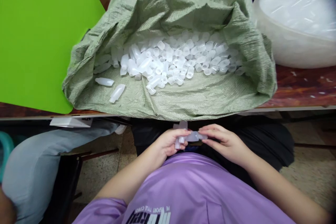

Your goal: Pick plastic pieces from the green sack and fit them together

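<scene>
Forearms (pixel 130 176) converging; left hand (pixel 172 141) clamped round translucent pieces (pixel 193 136), right hand (pixel 224 142) pinching one's tip.

Between the left grip (pixel 172 141) and the right grip (pixel 225 143), the whitish tapered tube (pixel 193 136) looks like smooth, translucent plastic. Beyond the grip, the heap of white tubular pieces (pixel 181 59) shows semi-glossy plastic inside a pale green sack (pixel 204 98) of creased, rough woven plastic. Right of these, the large rounded whitish tub (pixel 294 50) looks like smooth, cloudy plastic on the smooth reddish-brown table (pixel 301 87). Far left, the bright green flat sheet (pixel 39 42) is smooth and matt. Below the grip, the purple shirt (pixel 199 189) is faintly shiny cloth.
</scene>
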### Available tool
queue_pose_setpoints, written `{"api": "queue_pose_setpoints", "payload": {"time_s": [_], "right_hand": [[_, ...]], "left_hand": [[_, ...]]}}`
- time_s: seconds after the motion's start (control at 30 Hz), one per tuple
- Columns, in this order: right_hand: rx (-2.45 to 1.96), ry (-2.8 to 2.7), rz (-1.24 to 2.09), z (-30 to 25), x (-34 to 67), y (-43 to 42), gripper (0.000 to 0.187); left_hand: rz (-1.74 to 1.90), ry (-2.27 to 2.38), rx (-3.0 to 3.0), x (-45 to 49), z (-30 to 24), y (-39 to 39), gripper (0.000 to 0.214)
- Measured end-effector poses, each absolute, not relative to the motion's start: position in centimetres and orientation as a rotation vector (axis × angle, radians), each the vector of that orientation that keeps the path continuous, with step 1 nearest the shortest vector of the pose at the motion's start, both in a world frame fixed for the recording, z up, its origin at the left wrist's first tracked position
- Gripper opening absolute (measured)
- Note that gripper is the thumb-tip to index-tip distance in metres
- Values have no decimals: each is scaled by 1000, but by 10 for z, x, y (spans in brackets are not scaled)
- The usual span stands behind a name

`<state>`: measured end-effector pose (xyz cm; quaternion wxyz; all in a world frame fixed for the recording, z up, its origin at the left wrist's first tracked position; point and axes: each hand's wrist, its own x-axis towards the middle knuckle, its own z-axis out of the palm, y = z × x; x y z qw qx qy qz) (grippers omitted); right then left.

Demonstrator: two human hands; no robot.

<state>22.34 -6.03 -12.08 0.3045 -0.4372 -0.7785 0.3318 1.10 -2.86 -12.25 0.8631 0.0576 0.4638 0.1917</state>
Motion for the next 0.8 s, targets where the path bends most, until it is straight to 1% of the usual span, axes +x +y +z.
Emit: {"api": "queue_pose_setpoints", "payload": {"time_s": [0.1,0.17,0.23,0.3,0.33,0.37,0.43,0.47,0.5,0.57,0.63,0.73,0.8], "right_hand": [[-998,-2293,783,-118,226,-60,31],[-1050,-2347,729,-119,224,-60,29],[-1269,-2297,851,-121,219,-59,28],[-1531,-2192,1056,-126,215,-59,44],[-1620,-2150,1102,-129,214,-59,48],[-1658,-2133,1082,-131,213,-60,47],[-1591,-2157,916,-136,213,-62,37],[-1539,-2174,851,-138,213,-64,37],[-1514,-2181,848,-140,213,-65,38],[-1557,-2147,1007,-143,211,-68,32],[-1616,-2060,1104,-144,209,-69,33],[-1528,-2063,969,-148,206,-68,33],[-1520,-2070,1042,-151,204,-67,31]], "left_hand": [[344,925,96,9,-124,-29,11],[357,945,128,9,-125,-30,12],[405,1013,205,11,-126,-31,15],[462,1098,301,14,-125,-32,20],[486,1134,335,15,-125,-32,22],[507,1165,355,16,-125,-32,23],[535,1193,359,18,-124,-32,24],[543,1198,361,18,-125,-31,24],[550,1202,372,18,-125,-31,24],[560,1209,403,19,-127,-31,24],[569,1231,426,19,-128,-31,24],[572,1261,435,19,-129,-31,25],[563,1279,459,19,-128,-32,24]]}}
